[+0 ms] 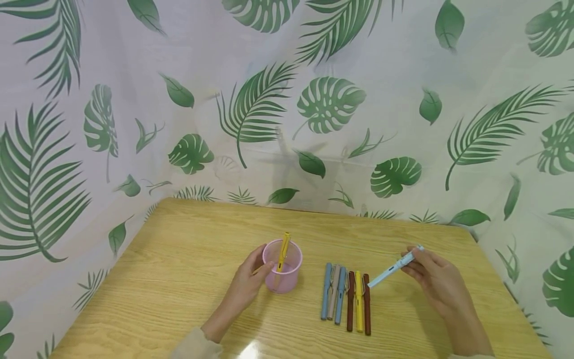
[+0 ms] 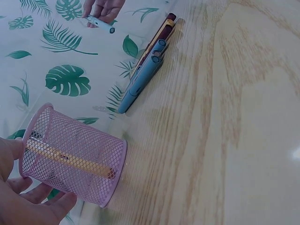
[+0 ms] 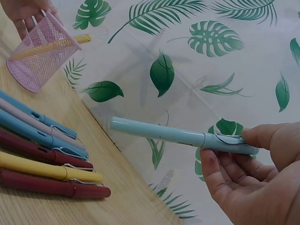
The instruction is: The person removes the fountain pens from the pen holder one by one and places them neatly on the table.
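Observation:
A pink mesh pen holder point(image 1: 281, 283) stands on the table with one yellow pen point(image 1: 283, 254) leaning inside it. My left hand point(image 1: 247, 279) grips the holder's left side, fingers and thumb curved round it. Off to the right, my right hand point(image 1: 441, 284) pinches a light blue pen point(image 3: 159, 132) by its clip end, raised above the table with the other end pointing left. Between the hands lies a row of several pens: blue point(image 1: 326, 291), grey-pink point(image 1: 334, 293), another blue point(image 1: 341, 296), dark red point(image 1: 351, 301), yellow point(image 1: 359, 302) and dark red point(image 1: 367, 305).
The wooden table point(image 1: 179, 259) reaches back to a white curtain point(image 1: 202, 65) printed with green leaves, which also hangs along both sides. A bright glare spot shows near the table's front edge.

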The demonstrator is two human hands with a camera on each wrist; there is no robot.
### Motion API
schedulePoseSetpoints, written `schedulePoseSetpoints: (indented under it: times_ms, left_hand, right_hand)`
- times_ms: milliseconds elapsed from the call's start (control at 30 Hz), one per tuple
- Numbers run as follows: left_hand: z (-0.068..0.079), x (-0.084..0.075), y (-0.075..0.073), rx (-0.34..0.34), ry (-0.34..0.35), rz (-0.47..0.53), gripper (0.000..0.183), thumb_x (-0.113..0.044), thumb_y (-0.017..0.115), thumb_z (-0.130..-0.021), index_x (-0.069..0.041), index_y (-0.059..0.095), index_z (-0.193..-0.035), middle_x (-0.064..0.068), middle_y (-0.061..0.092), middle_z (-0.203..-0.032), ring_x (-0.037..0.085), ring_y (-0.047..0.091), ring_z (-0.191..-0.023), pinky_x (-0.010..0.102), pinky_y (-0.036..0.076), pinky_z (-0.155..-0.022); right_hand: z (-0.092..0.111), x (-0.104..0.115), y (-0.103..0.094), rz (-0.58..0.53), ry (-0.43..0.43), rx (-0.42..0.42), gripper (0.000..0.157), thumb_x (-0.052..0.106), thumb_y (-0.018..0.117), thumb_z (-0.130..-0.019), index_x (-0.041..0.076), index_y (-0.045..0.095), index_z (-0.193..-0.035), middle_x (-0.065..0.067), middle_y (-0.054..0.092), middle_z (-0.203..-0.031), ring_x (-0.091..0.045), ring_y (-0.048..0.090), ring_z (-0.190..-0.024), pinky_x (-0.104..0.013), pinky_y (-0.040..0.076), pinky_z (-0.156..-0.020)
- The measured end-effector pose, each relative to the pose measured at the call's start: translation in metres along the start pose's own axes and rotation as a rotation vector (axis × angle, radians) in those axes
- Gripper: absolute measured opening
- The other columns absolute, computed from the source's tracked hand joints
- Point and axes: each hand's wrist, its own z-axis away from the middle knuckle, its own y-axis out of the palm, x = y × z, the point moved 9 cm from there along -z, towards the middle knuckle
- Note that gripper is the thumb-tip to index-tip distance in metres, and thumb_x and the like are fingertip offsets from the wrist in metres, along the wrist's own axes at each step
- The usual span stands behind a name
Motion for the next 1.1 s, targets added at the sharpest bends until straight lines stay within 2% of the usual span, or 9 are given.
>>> schedulePoseSetpoints:
  times_ms: [167,400,667,767,900,1100]
  left_hand:
    - [0.0,0.0,0.0,0.009,-0.012,0.002,0.058,-0.017,0.056,-0.108,0.009,0.034,-0.154,0.032,0.048,-0.149,0.047,0.046,-0.139,0.063,0.034,-0.117]
    - [0.0,0.0,0.0,0.013,-0.01,-0.005,0.058,-0.018,0.057,-0.108,0.01,0.034,-0.154,0.033,0.048,-0.148,0.048,0.046,-0.139,0.064,0.036,-0.116]
    - [0.0,0.003,0.001,0.022,-0.014,0.004,0.06,-0.019,0.057,-0.108,0.01,0.033,-0.155,0.033,0.047,-0.149,0.048,0.045,-0.14,0.063,0.036,-0.116]
    - [-0.001,0.003,0.001,0.021,-0.016,0.006,0.06,-0.019,0.057,-0.108,0.01,0.033,-0.155,0.033,0.047,-0.149,0.048,0.045,-0.14,0.063,0.036,-0.115]
    - [-0.001,0.003,0.001,0.018,-0.011,0.0,0.06,-0.02,0.057,-0.108,0.01,0.034,-0.154,0.033,0.049,-0.148,0.048,0.046,-0.138,0.063,0.038,-0.115]
    - [-0.001,0.004,0.001,0.013,-0.018,0.005,0.059,-0.02,0.058,-0.108,0.009,0.035,-0.154,0.032,0.05,-0.147,0.047,0.046,-0.139,0.062,0.036,-0.116]
  right_hand:
    - [0.002,-0.001,-0.007,0.118,0.026,0.014,0.024,0.011,0.054,-0.109,0.006,0.077,-0.106,-0.003,0.075,-0.103,-0.015,0.073,-0.097,-0.028,0.06,-0.089]
    - [0.003,-0.012,-0.019,0.353,0.142,-0.012,0.025,0.019,0.058,-0.108,-0.001,0.074,-0.111,0.005,0.069,-0.112,-0.015,0.069,-0.1,-0.028,0.06,-0.09]
    - [0.005,-0.028,-0.025,0.531,0.205,-0.026,0.05,0.021,0.056,-0.109,-0.022,0.05,-0.135,-0.004,0.069,-0.112,-0.016,0.069,-0.098,-0.029,0.06,-0.091]
    - [0.005,-0.034,-0.026,0.565,0.228,-0.026,0.055,0.023,0.055,-0.109,-0.023,0.046,-0.138,-0.009,0.067,-0.112,-0.016,0.068,-0.097,-0.029,0.061,-0.09]
    - [0.005,-0.041,-0.027,0.588,0.268,-0.027,0.054,0.024,0.056,-0.109,-0.022,0.048,-0.136,-0.01,0.067,-0.107,-0.017,0.068,-0.094,-0.029,0.061,-0.088]
    - [0.005,-0.048,-0.027,0.609,0.284,-0.02,0.055,0.023,0.054,-0.11,-0.024,0.045,-0.137,-0.012,0.066,-0.104,-0.018,0.068,-0.092,-0.029,0.061,-0.087]
